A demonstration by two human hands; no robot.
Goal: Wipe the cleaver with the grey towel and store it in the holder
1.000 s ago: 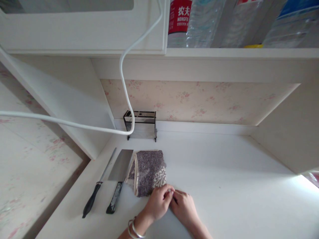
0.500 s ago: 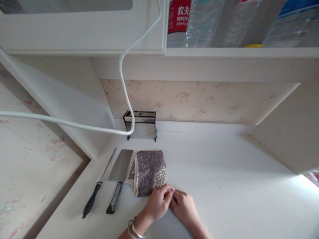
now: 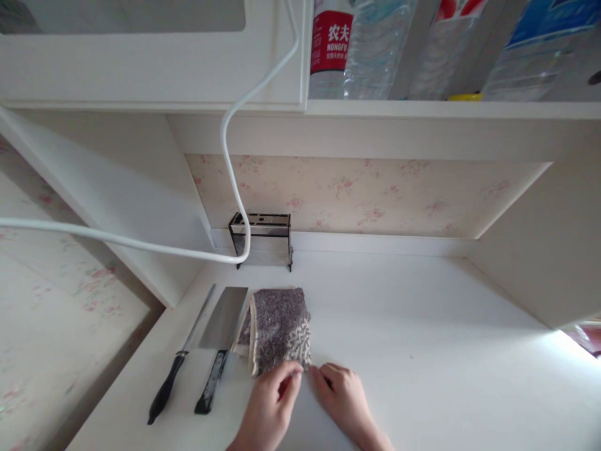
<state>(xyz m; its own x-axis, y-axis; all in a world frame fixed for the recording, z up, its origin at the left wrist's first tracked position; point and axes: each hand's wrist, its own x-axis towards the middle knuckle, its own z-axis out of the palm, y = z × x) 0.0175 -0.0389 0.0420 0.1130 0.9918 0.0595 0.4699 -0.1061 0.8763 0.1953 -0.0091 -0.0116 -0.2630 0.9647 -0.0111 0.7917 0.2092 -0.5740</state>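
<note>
My left hand (image 3: 272, 401) is curled, thumb and forefinger together, at the near edge of a folded grey-brown towel (image 3: 277, 326). It covers a little of that edge, and no object shows in its fingers. Just right of the towel's near corner, my right hand (image 3: 342, 398) rests low over the counter with its fingers curled in and nothing visible in them. A small gap separates the two hands. Left of the towel lies a cleaver (image 3: 224, 319) with a black, worn handle. Farther left is a sharpening steel (image 3: 164, 391) with a black handle.
A knife rack (image 3: 265, 219) of black frame and clear panel stands against the back of the white counter (image 3: 399, 313). A white cable (image 3: 225, 134) hangs across the front of it. Above are a cabinet (image 3: 154, 72) and a shelf of water bottles (image 3: 331, 44).
My hands, which met at the fingertips, have parted. The left one has moved left onto the towel's near edge; the right has shifted slightly left. The bracelets on my left wrist have left the view.
</note>
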